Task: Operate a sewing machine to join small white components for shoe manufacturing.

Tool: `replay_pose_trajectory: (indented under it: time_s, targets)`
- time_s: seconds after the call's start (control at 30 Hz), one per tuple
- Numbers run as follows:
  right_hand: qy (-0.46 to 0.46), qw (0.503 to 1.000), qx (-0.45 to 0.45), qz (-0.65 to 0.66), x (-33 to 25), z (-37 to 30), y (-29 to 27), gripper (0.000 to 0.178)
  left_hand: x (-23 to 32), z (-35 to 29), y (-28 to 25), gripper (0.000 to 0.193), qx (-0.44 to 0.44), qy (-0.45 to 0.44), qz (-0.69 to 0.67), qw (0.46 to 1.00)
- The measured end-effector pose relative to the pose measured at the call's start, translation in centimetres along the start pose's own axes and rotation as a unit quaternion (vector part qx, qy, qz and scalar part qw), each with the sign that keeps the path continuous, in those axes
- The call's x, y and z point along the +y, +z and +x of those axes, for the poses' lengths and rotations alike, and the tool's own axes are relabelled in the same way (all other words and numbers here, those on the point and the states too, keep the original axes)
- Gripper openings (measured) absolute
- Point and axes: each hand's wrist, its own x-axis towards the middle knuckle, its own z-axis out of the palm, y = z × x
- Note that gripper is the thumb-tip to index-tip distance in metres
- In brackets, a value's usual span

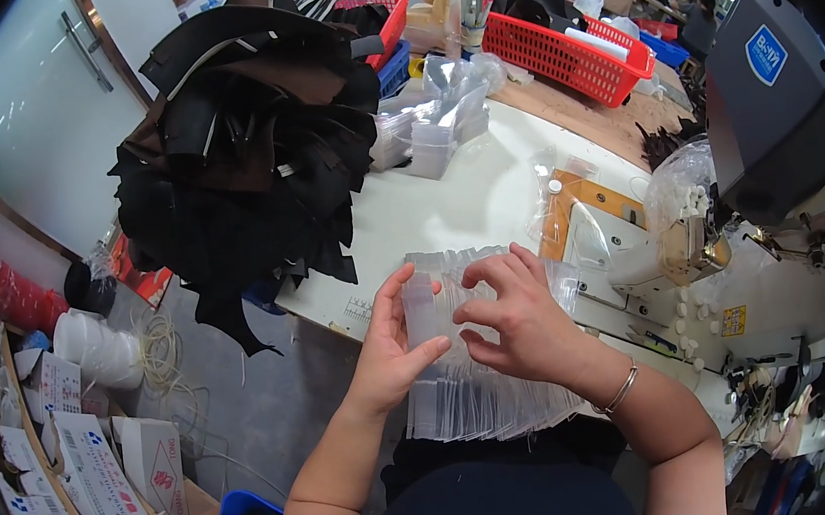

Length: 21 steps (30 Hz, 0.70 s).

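A long row of thin clear plastic pieces [483, 401], packed side by side, runs from the white table's near edge down to my lap. At its upper left, my left hand [401, 339] is closed round a few of the pieces, thumb on the near side and fingers behind. My right hand [519, 312] bends over the row from the right, its curled fingertips on the plastic. Exactly which pieces the right fingers pinch is hard to make out. A metal bangle [622, 388] circles the right wrist.
A tall heap of black material pieces [250, 144] overhangs the table's left side. Beyond my hands lie more clear plastic stacks [433, 145]. A grey sewing machine [767, 89] stands close on the right. Red baskets [552, 54] sit farther back; boxes [103, 471] fill the lower left.
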Motion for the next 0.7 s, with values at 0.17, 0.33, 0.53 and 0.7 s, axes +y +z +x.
replay_pose_trajectory:
  time_s: [0.17,0.33,0.53,0.7]
  targets:
    - [0.034,0.999,-0.006,0.005,-0.5,0.7,0.0,0.012,-0.2,0.0,0.2,0.087,0.001,0.007,-0.004,1.0]
    - [0.084,0.996,-0.02,0.017,-0.8,1.0,0.4,0.013,-0.1,0.0,0.2,0.086,-0.003,0.011,0.001,1.0]
    - [0.1,0.995,-0.023,0.018,-1.3,1.4,0.2,0.013,0.2,-0.1,0.6,0.085,0.003,-0.003,-0.019,1.0]
    - [0.111,0.993,-0.021,0.016,-1.2,1.4,0.4,0.011,0.0,-0.1,0.2,0.085,-0.006,0.003,-0.009,1.0]
